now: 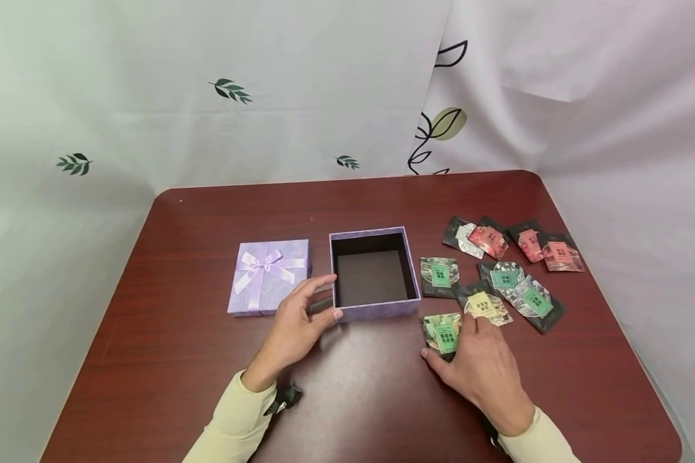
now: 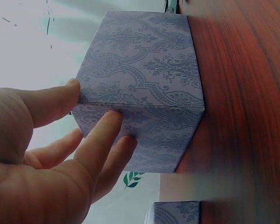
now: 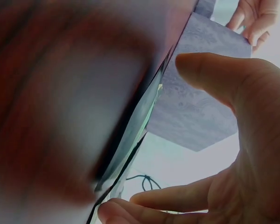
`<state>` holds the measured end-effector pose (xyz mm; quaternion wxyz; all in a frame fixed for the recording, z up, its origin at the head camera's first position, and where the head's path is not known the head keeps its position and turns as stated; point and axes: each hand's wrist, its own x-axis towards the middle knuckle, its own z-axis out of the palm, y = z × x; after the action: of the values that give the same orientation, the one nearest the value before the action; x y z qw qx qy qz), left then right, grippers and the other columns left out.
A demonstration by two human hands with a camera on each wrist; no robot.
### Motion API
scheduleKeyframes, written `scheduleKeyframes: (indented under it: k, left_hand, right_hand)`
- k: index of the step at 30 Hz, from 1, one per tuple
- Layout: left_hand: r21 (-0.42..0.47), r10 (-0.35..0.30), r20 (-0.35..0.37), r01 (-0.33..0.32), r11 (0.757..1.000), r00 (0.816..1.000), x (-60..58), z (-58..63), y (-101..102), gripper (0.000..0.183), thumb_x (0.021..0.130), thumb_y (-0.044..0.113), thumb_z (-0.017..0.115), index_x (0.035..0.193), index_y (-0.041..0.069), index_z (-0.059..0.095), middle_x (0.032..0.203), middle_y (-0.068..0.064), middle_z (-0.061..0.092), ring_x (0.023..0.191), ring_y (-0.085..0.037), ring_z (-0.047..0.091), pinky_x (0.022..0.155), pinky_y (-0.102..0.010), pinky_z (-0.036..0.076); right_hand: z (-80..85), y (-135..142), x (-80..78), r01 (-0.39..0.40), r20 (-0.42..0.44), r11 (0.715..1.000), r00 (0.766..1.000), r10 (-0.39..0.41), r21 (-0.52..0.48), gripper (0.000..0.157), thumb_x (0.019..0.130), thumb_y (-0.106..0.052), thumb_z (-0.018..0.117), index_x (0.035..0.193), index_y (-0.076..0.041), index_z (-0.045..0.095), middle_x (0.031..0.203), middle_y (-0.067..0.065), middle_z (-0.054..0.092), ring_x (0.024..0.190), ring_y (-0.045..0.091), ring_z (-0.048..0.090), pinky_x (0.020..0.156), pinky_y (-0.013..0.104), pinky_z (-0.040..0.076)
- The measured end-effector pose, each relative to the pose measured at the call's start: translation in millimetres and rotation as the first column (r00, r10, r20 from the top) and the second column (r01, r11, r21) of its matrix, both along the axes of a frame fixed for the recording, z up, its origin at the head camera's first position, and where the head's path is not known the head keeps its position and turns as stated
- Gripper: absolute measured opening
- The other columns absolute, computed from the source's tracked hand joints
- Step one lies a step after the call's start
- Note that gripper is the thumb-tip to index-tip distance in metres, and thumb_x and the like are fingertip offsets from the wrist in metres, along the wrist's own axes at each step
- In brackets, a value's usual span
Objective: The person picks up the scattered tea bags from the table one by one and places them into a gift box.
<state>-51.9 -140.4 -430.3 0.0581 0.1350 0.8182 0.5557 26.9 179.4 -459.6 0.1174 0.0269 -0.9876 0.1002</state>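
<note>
A lidless purple box with a dark inside stands upright mid-table. My left hand is at its near left corner, thumb by the front corner and fingers against the left side; in the left wrist view the fingers touch the patterned wall, not wrapped round it. My right hand is over the flat packets at the right. Its fingertips rest at a yellow-labelled packet, and the thumb lies by the lower edge of a green-labelled packet. In the right wrist view the thumb stands apart from the packets.
The purple lid with a ribbon bow lies left of the box. Another green-labelled packet lies right of the box. Farther right are overlapping green-labelled packets and several red-labelled ones. White curtains hang behind the table.
</note>
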Motion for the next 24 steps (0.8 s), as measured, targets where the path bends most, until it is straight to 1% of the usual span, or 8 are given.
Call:
scheduleKeyframes:
  k: [4, 8, 13, 15, 20, 24]
  left_hand:
    - [0.017, -0.005, 0.008, 0.005, 1.0, 1.0, 0.4, 0.3, 0.7, 0.062, 0.09, 0.005, 0.083, 0.147, 0.013, 0.06, 0.146, -0.02, 0.059, 0.13, -0.035, 0.067, 0.099, -0.053, 0.059]
    - [0.033, -0.012, 0.023, 0.011, 0.999, 1.0, 0.6, 0.2, 1.5, 0.062, 0.09, 0.004, 0.083, 0.147, 0.012, 0.06, 0.148, -0.021, 0.058, 0.13, -0.038, 0.066, 0.101, -0.055, 0.057]
    - [0.041, -0.014, 0.024, 0.013, 0.999, 1.0, 0.3, -1.0, 1.9, 0.062, 0.09, 0.003, 0.083, 0.147, 0.011, 0.06, 0.148, -0.022, 0.057, 0.131, -0.039, 0.066, 0.102, -0.055, 0.056]
    - [0.047, -0.015, 0.028, 0.014, 0.999, 0.999, 0.3, -1.3, 2.0, 0.062, 0.09, 0.002, 0.082, 0.147, 0.011, 0.06, 0.149, -0.023, 0.057, 0.131, -0.04, 0.066, 0.102, -0.055, 0.056]
    - [0.05, -0.012, 0.042, 0.01, 0.999, 0.999, 0.4, -0.1, 1.0, 0.062, 0.09, 0.003, 0.082, 0.148, 0.012, 0.059, 0.15, -0.021, 0.057, 0.131, -0.04, 0.065, 0.102, -0.053, 0.058]
    - [0.055, -0.011, 0.048, 0.008, 0.998, 0.999, -0.1, 0.2, 0.3, 0.062, 0.09, 0.003, 0.082, 0.148, 0.012, 0.059, 0.15, -0.021, 0.056, 0.131, -0.04, 0.065, 0.1, -0.048, 0.059]
  right_hand:
    - [-1.0, -2.0, -1.3, -0.007, 0.016, 1.0, 1.0, 0.007, 0.003, 0.093, 0.066, -0.054, 0.093, 0.113, 0.02, 0.06, 0.088, 0.026, 0.061, 0.08, 0.043, 0.061, 0.071, 0.057, 0.056]
    - [-0.7, -2.2, -1.7, -0.004, 0.027, 1.0, 1.0, 0.005, -0.007, 0.082, 0.066, -0.046, 0.094, 0.108, 0.017, 0.061, 0.089, 0.026, 0.06, 0.08, 0.042, 0.058, 0.069, 0.057, 0.055]
    - [-0.4, 0.0, -2.7, -0.026, 0.009, 1.0, 1.0, 0.026, -0.013, 0.08, 0.065, -0.041, 0.094, 0.109, 0.017, 0.063, 0.093, 0.029, 0.062, 0.08, 0.045, 0.058, 0.07, 0.057, 0.054]
    - [0.8, 1.4, -3.1, -0.04, 0.008, 0.999, 0.999, 0.04, -0.023, 0.079, 0.065, -0.039, 0.094, 0.111, 0.018, 0.064, 0.096, 0.03, 0.063, 0.082, 0.046, 0.058, 0.072, 0.058, 0.053]
    - [8.8, 6.0, -5.4, -0.067, 0.017, 0.995, 0.998, 0.069, -0.078, 0.077, 0.066, -0.034, 0.093, 0.116, 0.017, 0.065, 0.104, 0.031, 0.064, 0.092, 0.049, 0.06, 0.08, 0.061, 0.054]
    - [16.3, 12.5, -12.0, -0.106, -0.006, 0.991, 0.994, 0.106, -0.085, 0.078, 0.066, -0.033, 0.094, 0.119, 0.017, 0.065, 0.105, 0.03, 0.064, 0.097, 0.048, 0.061, 0.085, 0.061, 0.054]
